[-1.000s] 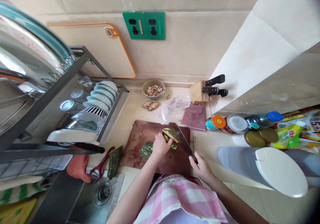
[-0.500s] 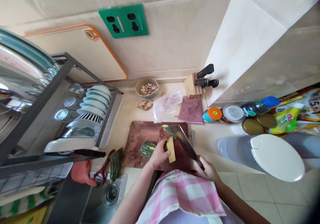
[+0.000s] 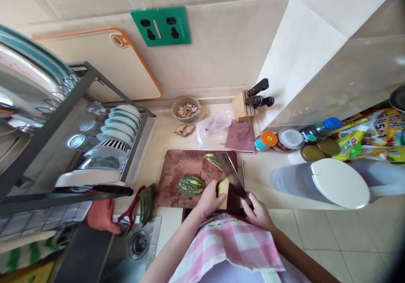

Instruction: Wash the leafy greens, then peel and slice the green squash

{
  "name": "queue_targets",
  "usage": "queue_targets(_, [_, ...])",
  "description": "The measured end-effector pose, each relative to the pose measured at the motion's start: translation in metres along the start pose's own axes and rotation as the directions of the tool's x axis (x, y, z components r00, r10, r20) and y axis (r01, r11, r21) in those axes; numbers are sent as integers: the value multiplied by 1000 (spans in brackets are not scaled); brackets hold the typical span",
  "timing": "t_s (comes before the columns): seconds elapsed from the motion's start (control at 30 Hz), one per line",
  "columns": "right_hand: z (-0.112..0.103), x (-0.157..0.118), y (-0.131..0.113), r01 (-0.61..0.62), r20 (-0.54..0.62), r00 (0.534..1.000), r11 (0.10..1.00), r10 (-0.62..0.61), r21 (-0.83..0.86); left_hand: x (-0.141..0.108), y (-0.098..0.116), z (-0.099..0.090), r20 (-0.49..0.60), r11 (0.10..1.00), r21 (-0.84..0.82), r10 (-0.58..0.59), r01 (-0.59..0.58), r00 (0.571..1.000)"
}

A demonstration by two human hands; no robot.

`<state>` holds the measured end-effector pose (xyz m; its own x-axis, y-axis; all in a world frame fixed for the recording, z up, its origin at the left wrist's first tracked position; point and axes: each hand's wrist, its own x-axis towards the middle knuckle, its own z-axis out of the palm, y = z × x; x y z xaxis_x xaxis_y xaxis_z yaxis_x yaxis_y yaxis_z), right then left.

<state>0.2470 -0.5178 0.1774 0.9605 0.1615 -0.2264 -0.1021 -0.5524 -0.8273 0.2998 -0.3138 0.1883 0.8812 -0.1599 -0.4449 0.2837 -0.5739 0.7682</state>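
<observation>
My right hand point(image 3: 257, 210) is wrapped round the black handle of a cleaver point(image 3: 232, 173), whose broad blade slants up and left over the right side of a brown cutting board point(image 3: 172, 165). My left hand point(image 3: 211, 198) grips a piece of green-skinned squash point(image 3: 223, 192), its pale yellow cut face turned to the right, close beside the blade. A thin slice of squash point(image 3: 212, 160) lies at the blade's far end. Left of my left hand, a larger striped dark green squash piece point(image 3: 191, 184) rests on the board. Whether the blade touches the held piece I cannot tell.
Behind the board are a bowl of cut pieces point(image 3: 186, 109), ginger point(image 3: 185, 130), a plastic bag point(image 3: 213, 129), a purple cloth point(image 3: 240, 137) and a knife block point(image 3: 243, 106). Left stand a dish rack point(image 3: 129, 165), red scissors point(image 3: 128, 215) and another squash chunk point(image 3: 147, 203). Jars and a white-lidded jug point(image 3: 340, 184) are right.
My left hand has shifted right with the held squash piece, uncovering more of the larger piece on the board. The cleaver has stayed nearly in place, and the view has shifted slightly.
</observation>
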Motion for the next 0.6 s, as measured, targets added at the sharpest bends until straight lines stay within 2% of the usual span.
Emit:
queue_targets(0.07, [3, -4, -5, -44, -50, 998, 998, 46, 36, 1, 0, 1, -29, 999, -2, -33, 33, 999])
queue_targets(0.1, [4, -7, -7, -79, -70, 994, 994, 84, 73, 0, 0, 0, -23, 995, -77, -63, 61, 998])
queue_targets(0.17, [6, -12, -13, -157, -88, 981, 974, 173, 161, -4, -2, -4, 51, 916, -373, -137, 146, 989])
queue_targets(0.2, [7, -15, -15, -188, -92, 974, 962, 209, 197, -7, -3, -7, 111, 814, -545, -166, 200, 980])
queue_targets(0.27, [8, -20, -20, -213, -98, 966, 948, 241, 235, -13, -6, -14, 217, 522, -802, -201, 292, 955])
queue_targets(0.33, [10, -26, -24, -208, -93, 967, 949, 235, 235, -20, -7, -22, 266, 247, -914, -230, 321, 936])
queue_targets(0.37, [12, -29, -25, -203, -85, 970, 952, 227, 229, -23, -7, -27, 270, 138, -941, -243, 309, 932])
queue_targets(0.43, [15, -34, -29, -192, -64, 976, 958, 210, 213, -28, -6, -34, 264, -23, -963, -250, 267, 931])
queue_targets(0.5, [20, -39, -33, -177, -44, 981, 963, 190, 204, -35, -5, -41, 241, -89, -970, -241, 226, 940])
queue_targets(0.6, [29, -44, -42, -150, -21, 987, 966, 158, 208, -46, -4, -50, 219, -64, -975, -154, 211, 964])
